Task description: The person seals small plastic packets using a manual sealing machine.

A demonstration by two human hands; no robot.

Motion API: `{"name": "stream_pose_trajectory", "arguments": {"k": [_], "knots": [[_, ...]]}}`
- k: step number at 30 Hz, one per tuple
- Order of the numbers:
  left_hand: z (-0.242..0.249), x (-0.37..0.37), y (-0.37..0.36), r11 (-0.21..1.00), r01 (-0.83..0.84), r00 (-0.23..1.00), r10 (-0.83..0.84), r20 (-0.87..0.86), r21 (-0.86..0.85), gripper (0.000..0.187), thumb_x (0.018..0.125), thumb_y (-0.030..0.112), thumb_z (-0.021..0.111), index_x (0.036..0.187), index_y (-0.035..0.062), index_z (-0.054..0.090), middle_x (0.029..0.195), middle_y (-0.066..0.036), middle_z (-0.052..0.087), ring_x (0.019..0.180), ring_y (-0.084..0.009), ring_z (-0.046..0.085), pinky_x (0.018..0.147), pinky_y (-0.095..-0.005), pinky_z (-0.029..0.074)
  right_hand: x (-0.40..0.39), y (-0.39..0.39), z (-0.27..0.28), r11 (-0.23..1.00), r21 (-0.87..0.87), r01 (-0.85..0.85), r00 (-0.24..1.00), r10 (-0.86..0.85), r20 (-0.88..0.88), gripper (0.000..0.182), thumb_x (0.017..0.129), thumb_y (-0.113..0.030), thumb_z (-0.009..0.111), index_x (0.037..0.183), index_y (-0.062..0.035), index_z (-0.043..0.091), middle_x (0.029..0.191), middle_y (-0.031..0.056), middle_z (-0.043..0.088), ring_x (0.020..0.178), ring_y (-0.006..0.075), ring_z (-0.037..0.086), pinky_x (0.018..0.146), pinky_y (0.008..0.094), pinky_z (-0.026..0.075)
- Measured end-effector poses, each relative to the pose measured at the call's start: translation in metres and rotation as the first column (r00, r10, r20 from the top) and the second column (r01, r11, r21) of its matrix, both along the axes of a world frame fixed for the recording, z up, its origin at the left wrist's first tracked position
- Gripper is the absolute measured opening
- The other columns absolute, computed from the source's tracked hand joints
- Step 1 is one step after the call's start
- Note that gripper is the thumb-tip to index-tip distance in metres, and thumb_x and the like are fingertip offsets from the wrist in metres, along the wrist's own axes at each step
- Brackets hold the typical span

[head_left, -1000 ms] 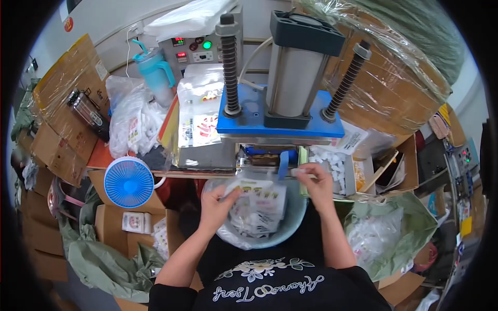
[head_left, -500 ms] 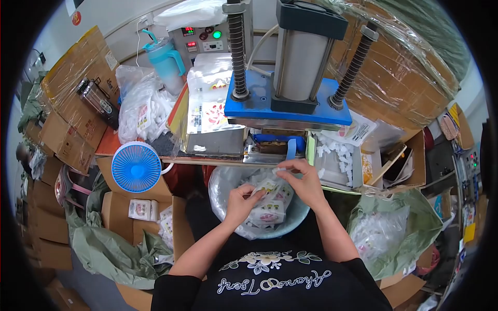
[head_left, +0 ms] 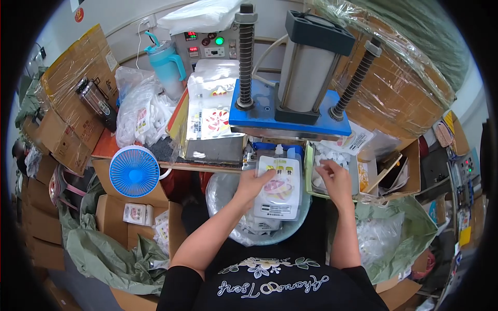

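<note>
A flat printed pouch (head_left: 278, 194) with a white spout at its top is gripped at its left edge by my left hand (head_left: 254, 182). The spout end reaches the front of the blue press (head_left: 290, 111). Below the pouch, a round tub lined with clear plastic (head_left: 220, 207) holds more pouches. My right hand (head_left: 334, 179) is over the near edge of a green-rimmed tray (head_left: 309, 171) of small white pieces (head_left: 337, 155). Its fingers are bent close together, and whether they hold something is too small to tell.
On the left are a blue fan (head_left: 134, 171), a turquoise jug (head_left: 166, 65) and a steel flask (head_left: 97, 103). Open boxes with pouches (head_left: 137, 214) stand lower left. A green sack (head_left: 415, 228) lies lower right. Printed sheets (head_left: 215, 103) lie left of the press.
My left hand has raised a pouch out of the tub toward the press. My right hand has moved right, from above the tub to the tray of white pieces.
</note>
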State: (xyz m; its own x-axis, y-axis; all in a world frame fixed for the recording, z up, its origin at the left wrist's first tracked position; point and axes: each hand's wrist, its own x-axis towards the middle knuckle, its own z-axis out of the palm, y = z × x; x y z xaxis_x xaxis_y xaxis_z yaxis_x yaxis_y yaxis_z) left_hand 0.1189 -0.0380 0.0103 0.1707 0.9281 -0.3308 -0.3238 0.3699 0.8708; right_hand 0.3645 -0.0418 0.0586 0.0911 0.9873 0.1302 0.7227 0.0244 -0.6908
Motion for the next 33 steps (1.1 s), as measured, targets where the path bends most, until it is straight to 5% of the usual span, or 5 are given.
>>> {"name": "stream_pose_trajectory", "arguments": {"k": [11, 14, 19, 26, 33], "knots": [[0.017, -0.066, 0.062, 0.972, 0.113, 0.894, -0.010, -0.448, 0.204, 0.030, 0.088, 0.029, 0.068, 0.096, 0.0001, 0.071, 0.079, -0.006, 0.069, 0.066, -0.0084, 0.061, 0.056, -0.0238, 0.048, 0.019, 0.002, -0.040, 0.991, 0.020, -0.136, 0.986, 0.133, 0.101, 0.020, 0.075, -0.010, 0.073, 0.086, -0.0017, 0.057, 0.070, 0.0097, 0.057, 0.063, 0.0225, 0.056, 0.061, 0.0349, 0.045], [0.016, -0.089, 0.094, 0.751, 0.011, 0.368, 0.610, -0.701, 0.660, 0.043, 0.090, 0.027, 0.059, 0.129, 0.0090, 0.054, 0.121, -0.016, 0.062, 0.110, -0.0312, 0.059, 0.089, -0.0433, 0.047, 0.018, 0.006, -0.052, 0.995, 0.008, -0.095, 0.995, 0.094, 0.044, 0.019, 0.075, -0.006, 0.071, 0.087, -0.0012, 0.057, 0.070, 0.0078, 0.055, 0.061, 0.0180, 0.052, 0.058, 0.0313, 0.042], [-0.029, -0.102, 0.064, 0.804, 0.386, -0.001, 0.491, -0.871, 0.453, 0.072, 0.089, 0.055, 0.050, 0.145, 0.0097, 0.036, 0.148, -0.012, 0.038, 0.140, -0.0301, 0.028, 0.113, -0.0514, 0.017, 0.024, 0.009, -0.060, 0.992, 0.127, -0.009, 0.962, 0.043, -0.269, 0.016, 0.078, 0.002, 0.068, 0.092, -0.0001, 0.060, 0.076, 0.0049, 0.056, 0.063, 0.0129, 0.055, 0.058, 0.0255, 0.046], [-0.001, -0.115, 0.001, 0.658, 0.158, 0.271, 0.687, -0.674, 0.736, 0.014, 0.077, 0.006, 0.064, 0.088, 0.0091, 0.073, 0.089, -0.009, 0.070, 0.091, -0.0253, 0.064, 0.093, -0.0414, 0.043, 0.023, 0.011, -0.055, 0.998, -0.021, 0.052, 0.832, -0.055, -0.552, 0.019, 0.081, 0.003, 0.067, 0.099, -0.0014, 0.066, 0.077, -0.0005, 0.053, 0.068, 0.0066, 0.054, 0.059, 0.0204, 0.049], [-0.001, -0.054, -0.036, 0.913, -0.001, 0.814, 0.238, -0.530, 0.407, 0.014, 0.079, 0.012, 0.074, 0.085, -0.0004, 0.071, 0.072, -0.003, 0.066, 0.065, -0.0060, 0.055, 0.058, -0.0235, 0.041, -0.042, -0.006, -0.010, 0.979, 0.185, -0.086, 0.920, 0.150, -0.362, 0.021, 0.080, -0.010, 0.073, 0.100, -0.0042, 0.070, 0.089, 0.0048, 0.068, 0.076, 0.0108, 0.062, 0.066, 0.0245, 0.048]]}}
